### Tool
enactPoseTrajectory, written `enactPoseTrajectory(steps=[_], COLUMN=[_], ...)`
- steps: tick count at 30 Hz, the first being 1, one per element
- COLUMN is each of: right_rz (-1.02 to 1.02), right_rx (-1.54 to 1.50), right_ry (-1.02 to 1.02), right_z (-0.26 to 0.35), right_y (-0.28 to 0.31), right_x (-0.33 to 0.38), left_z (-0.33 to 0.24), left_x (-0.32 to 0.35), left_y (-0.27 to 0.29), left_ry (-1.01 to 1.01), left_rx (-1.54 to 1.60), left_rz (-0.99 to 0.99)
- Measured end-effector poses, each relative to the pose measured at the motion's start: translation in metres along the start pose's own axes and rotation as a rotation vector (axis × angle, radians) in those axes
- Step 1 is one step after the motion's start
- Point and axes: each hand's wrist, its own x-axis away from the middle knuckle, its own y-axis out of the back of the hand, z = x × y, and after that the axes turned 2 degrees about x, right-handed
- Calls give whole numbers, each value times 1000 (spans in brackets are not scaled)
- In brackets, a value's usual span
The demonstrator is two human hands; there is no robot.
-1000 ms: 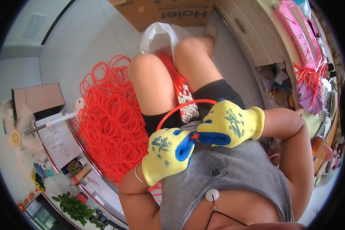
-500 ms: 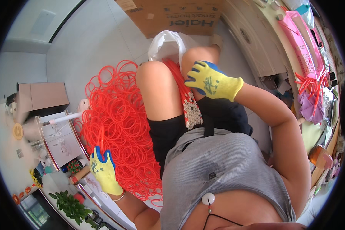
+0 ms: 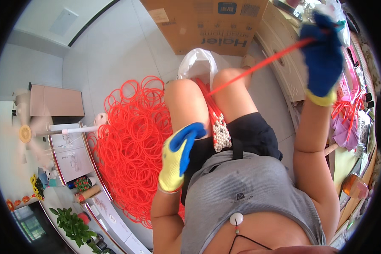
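My right hand (image 3: 323, 57), in a blue-palmed yellow glove, is raised at the upper right and closed on a red tube (image 3: 262, 65). That tube slants down to a bundle of red tubes (image 3: 204, 88) between my thighs. At the near end of the bundle, pale and red tips (image 3: 221, 133) sit packed together on my lap. My left hand (image 3: 178, 154), gloved the same way, hovers over my left thigh with its fingers stretched toward the bundle and nothing visible in them. Left of my legs lies a big heap of red tube rings (image 3: 133, 156).
A white plastic bag (image 3: 197, 61) stands beyond my knees, before a cardboard box (image 3: 211, 31). On the right, a cluttered table holds pink packaging (image 3: 354, 84) and red strips (image 3: 347, 108). A fan (image 3: 25, 134) stands at left, near white cabinets (image 3: 72, 163) and a plant (image 3: 74, 226).
My right hand has swung from my right knee up to the upper right, now drawing a red tube taut. My left hand has moved from beside the heap to my left thigh.
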Motion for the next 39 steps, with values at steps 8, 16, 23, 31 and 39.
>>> enactPoseTrajectory(steps=[8,16,23,31,39], right_rz=[-252,-436,-309,469,1046], right_rx=[-496,-671,-690,384,1202], right_ry=[64,-17,-143,-444,-75], right_z=[134,38,-22,5,-34], right_y=[103,152,113,-6,-47], right_x=[50,111,102,112,156], left_z=[56,54,5,-55,-63], left_x=[-84,-99,-88,-22,15], left_y=[-56,-18,28,40,-29], left_ry=[233,-257,-488,-502,-450], left_rx=[1348,1458,1514,313,-615], left_rz=[167,-6,253,768,277])
